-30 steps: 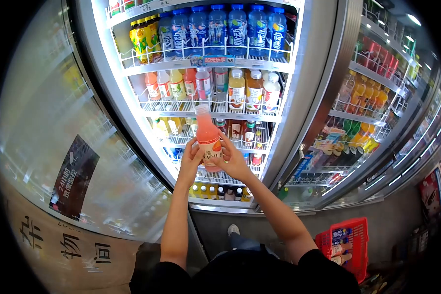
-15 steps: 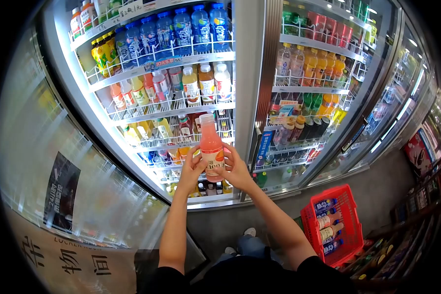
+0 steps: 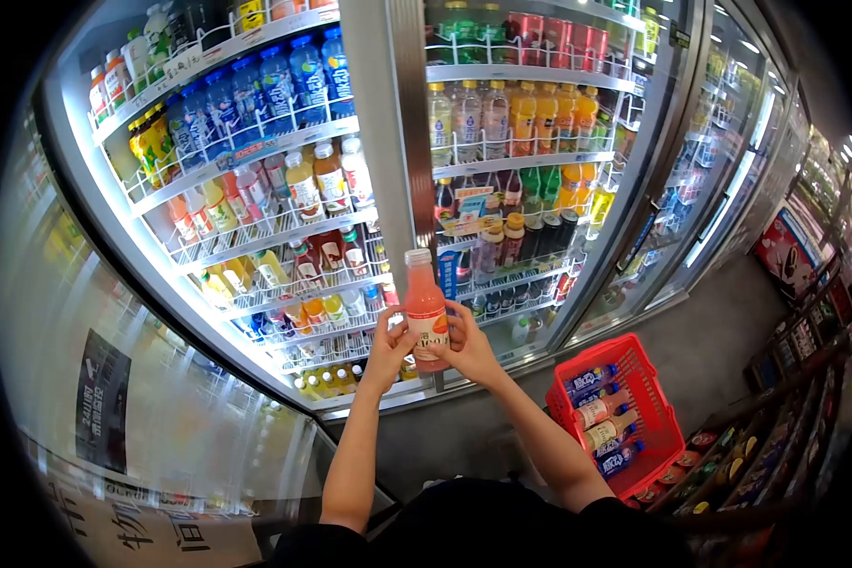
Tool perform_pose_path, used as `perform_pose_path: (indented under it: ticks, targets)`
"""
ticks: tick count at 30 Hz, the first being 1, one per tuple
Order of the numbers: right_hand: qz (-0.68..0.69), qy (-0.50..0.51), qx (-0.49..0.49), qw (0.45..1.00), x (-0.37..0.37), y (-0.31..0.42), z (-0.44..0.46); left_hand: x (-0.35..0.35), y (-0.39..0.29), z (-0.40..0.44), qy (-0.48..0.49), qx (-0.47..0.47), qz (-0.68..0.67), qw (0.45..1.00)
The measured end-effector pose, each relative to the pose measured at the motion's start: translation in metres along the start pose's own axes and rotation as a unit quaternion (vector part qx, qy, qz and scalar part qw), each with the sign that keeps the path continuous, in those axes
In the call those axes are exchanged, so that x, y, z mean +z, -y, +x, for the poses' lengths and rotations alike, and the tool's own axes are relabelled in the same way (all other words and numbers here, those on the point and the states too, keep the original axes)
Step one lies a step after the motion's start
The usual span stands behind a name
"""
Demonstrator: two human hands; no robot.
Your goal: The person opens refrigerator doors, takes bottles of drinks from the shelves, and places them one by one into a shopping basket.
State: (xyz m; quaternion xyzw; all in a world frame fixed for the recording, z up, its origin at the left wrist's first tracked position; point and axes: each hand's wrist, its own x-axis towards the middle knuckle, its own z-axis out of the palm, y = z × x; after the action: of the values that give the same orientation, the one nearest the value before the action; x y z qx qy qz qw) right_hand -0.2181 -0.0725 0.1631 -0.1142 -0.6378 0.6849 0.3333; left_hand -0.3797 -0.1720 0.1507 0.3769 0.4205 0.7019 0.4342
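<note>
A bottle of pink juice point(image 3: 425, 308) with a pale cap stands nearly upright between my two hands, in front of the fridge's middle frame. My left hand point(image 3: 389, 348) wraps its left side, and my right hand point(image 3: 469, 346) grips its lower right side with the thumb across the label. Both hands are closed on it. Down to the right, a red shopping basket point(image 3: 667, 417) holds several bottles lying on their sides, among them a blue-labelled bottle point(image 3: 592, 380) and a pink bottle point(image 3: 600, 409).
On the left, the lit fridge stands with its glass door point(image 3: 175, 379) swung open. Its shelves carry rows of blue bottles point(image 3: 275, 80) and juices. A closed glass-door fridge point(image 3: 521, 114) adjoins it. Racks of goods point(image 3: 776, 435) line the right side.
The view has turned right, so the fridges shift left in the picture and the basket shows more fully. Both hands keep holding the pink juice bottle, now slightly lower in view.
</note>
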Motion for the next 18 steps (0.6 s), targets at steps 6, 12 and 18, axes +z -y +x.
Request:
perform_pose_path:
  ticks: [6, 12, 18]
  targets:
    - [-0.089, -0.070, 0.016, 0.993, -0.063, 0.013, -0.047, 0.065, 0.040, 0.011, 0.036, -0.060, -0.019, 0.997]
    - [-0.238, -0.179, 0.035, 0.954, -0.119, 0.020, -0.104, 0.127, 0.093, 0.025, 0.095, -0.118, -0.021, 0.988]
    - [-0.209, -0.271, 0.044, 0.939, -0.171, 0.016, -0.170, 0.195, 0.149, 0.029, 0.173, -0.183, 0.002, 0.968]
